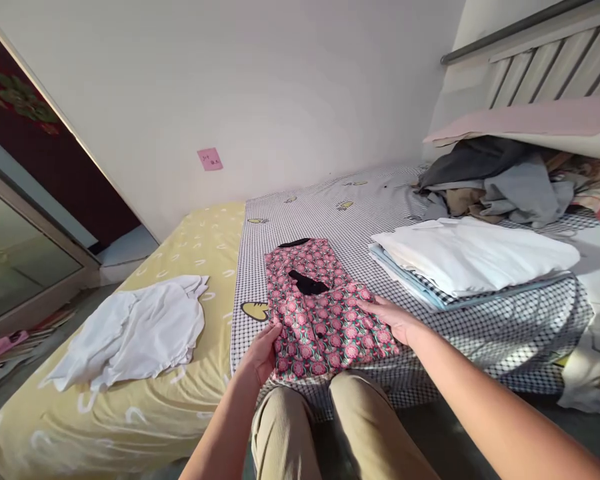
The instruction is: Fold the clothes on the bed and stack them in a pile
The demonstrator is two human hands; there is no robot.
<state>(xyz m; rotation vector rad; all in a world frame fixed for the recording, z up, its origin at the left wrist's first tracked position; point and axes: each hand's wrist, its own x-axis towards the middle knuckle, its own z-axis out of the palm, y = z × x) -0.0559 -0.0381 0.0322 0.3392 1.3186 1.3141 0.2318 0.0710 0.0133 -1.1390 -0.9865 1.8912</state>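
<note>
From where I stand, the pink floral shirt [340,313] lies spread at the near edge of the checked bedsheet [320,212], just in front of the person's knees, with its black collar [309,285] near the middle of the printed cloth and a small dark button below it. The left hand [261,353] is at the shirt's near left edge, thumb on top; its other fingers are partly hidden, so I cannot tell whether they pinch the fabric or merely rest by it. The right hand [393,320] lies along the right side, fingers outstretched and loose on the print, not clenched. I'd judge the shirt light and soft, thin enough to crease or sag at any unsupported corner, with nothing fragile about it. It would probably slide easily over the sheet, so a gentle pull could skew the whole piece. The collar looks a bit stiffer than the body and should hold its shape better. The best hold, to my eye, is at both side edges, level with each other, thumb above and fingers beneath, taking all the layers together. To the right sits a stack of folded clothes [475,257]; a white garment [140,330] lies left.
</note>
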